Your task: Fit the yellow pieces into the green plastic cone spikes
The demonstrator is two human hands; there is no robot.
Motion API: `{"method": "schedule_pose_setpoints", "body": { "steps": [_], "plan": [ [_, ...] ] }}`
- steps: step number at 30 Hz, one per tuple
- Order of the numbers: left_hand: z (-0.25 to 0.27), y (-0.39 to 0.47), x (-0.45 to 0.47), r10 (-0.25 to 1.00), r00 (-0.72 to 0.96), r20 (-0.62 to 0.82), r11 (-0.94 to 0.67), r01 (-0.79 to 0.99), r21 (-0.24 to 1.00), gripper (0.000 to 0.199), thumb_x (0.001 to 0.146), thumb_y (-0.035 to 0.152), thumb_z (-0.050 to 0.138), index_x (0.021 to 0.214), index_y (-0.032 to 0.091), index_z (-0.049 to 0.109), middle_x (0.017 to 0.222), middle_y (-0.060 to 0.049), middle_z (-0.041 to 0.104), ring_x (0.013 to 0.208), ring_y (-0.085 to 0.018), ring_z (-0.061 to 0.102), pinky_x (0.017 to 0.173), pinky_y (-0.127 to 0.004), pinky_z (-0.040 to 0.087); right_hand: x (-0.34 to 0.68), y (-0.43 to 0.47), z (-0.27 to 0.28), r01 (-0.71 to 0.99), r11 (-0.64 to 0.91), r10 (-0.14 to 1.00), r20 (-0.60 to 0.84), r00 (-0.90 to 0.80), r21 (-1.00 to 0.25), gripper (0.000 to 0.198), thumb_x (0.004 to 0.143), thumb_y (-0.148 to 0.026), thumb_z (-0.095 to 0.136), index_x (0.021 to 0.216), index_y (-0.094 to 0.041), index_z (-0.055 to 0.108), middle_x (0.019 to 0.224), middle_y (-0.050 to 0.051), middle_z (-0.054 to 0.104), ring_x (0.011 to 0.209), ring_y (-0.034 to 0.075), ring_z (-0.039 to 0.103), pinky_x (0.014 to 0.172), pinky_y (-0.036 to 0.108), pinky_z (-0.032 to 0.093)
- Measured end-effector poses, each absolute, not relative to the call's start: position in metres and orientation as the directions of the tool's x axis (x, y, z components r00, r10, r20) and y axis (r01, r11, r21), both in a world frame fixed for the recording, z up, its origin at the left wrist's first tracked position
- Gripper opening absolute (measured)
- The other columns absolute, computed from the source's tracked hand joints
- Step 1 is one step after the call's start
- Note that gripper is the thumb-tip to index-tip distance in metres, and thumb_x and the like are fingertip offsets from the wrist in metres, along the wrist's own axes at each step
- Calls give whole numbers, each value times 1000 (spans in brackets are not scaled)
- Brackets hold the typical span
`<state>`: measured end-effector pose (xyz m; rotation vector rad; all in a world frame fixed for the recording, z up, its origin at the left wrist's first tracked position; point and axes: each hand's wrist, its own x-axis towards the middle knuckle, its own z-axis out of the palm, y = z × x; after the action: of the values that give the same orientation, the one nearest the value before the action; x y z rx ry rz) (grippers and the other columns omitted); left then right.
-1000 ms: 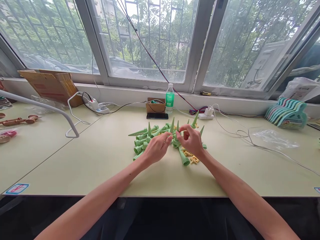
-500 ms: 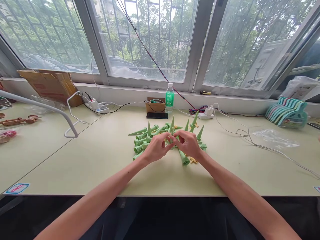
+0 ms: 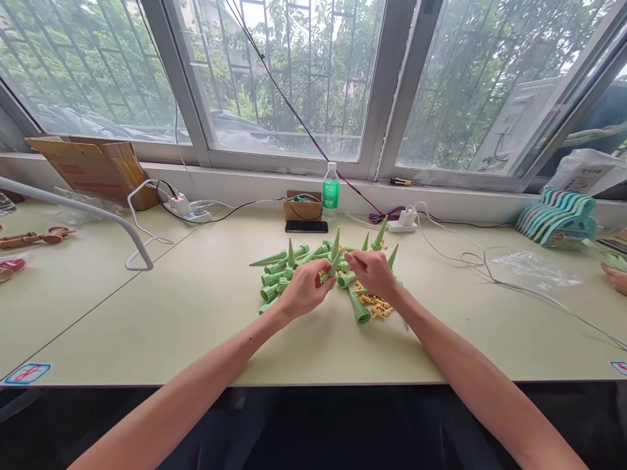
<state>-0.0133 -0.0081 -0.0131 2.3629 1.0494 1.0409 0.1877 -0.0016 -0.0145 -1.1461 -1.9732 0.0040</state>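
My left hand point(image 3: 307, 287) is closed around a green plastic spike point(image 3: 335, 265), held tilted with its point up to the right. Just to its right, my right hand point(image 3: 373, 271) has its fingers pinched together, apart from that spike. Whatever may be between those fingertips is hidden. A pile of green spikes point(image 3: 269, 279) lies around both hands, several standing point up. Small yellow plastic pieces point(image 3: 379, 307) are heaped below my right hand. One open-ended green spike point(image 3: 361, 313) lies at the near side of the pile.
Behind the pile are a phone point(image 3: 306, 226), a small cardboard box point(image 3: 302, 207) and a water bottle point(image 3: 330, 192). White cables point(image 3: 494, 277) cross the table's right side. Teal hangers point(image 3: 558, 219) stand far right, near another person's hand point(image 3: 614, 277). A lamp arm point(image 3: 98, 209) reaches in from the left.
My hands, together at the fingertips before, are now apart. My right hand has moved slightly right, and the spike in my left hand tilts. Another person's hand has appeared at the right edge.
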Motion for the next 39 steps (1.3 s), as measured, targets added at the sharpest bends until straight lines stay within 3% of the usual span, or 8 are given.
{"method": "schedule_pose_setpoints", "body": {
  "steps": [6,18,24,39],
  "plan": [
    [-12,-9,-12,761,442,475,-647,476,596,8,84,23,57,91,18,58,76,2,58,52,-8,44,56,-24,41,195,5,-16,750,535,748,630,-207,-389,36,94,-36,47,64,-18,53,52,-4,45,48,9,35,54,22,30],
    [-12,-11,-11,763,438,475,-645,484,591,7,84,25,57,86,19,53,70,2,54,53,-10,46,56,-25,41,205,12,-17,827,379,844,522,-125,-415,16,87,-26,55,74,-19,61,71,1,67,57,12,52,62,23,37],
    [-12,-11,-12,763,436,477,-646,483,592,6,84,24,56,87,19,53,70,3,54,53,-10,45,56,-25,40,207,12,-15,854,322,866,492,-92,-408,13,86,-26,58,76,-19,63,76,2,69,67,14,60,68,24,40],
    [-14,-9,-12,743,446,498,-669,479,568,10,88,28,54,85,20,49,70,3,54,52,-10,46,55,-25,40,209,20,-25,861,284,908,406,-100,-422,5,81,-20,61,78,-19,64,81,4,71,74,16,62,71,24,43]
  ]
}}
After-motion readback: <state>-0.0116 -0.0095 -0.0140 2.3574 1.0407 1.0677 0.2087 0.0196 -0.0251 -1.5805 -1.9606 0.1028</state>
